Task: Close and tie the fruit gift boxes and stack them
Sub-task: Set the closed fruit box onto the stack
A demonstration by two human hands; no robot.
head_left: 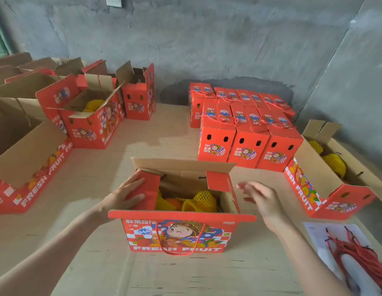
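Open red fruit gift box (179, 233) sits near centre on the plywood table (96, 167), flaps up, red cord handle (179, 242) hanging down its near face. Inside: fruit in yellow foam nets (201, 199). Left hand (124, 194) lies flat on the box's left side flap (146, 190), fingers extended and pressing it, not gripping. Right hand (262, 201) hovers just right of the right side flap (220, 181), fingers spread wide, holding nothing, motion-blurred. Far right: closed, tied boxes (245, 129) packed in rows. Right edge: another open box (335, 174) with netted fruit. Far left: more open boxes (92, 116). Near right: bundle of red cords (354, 251) on white paper (318, 233).
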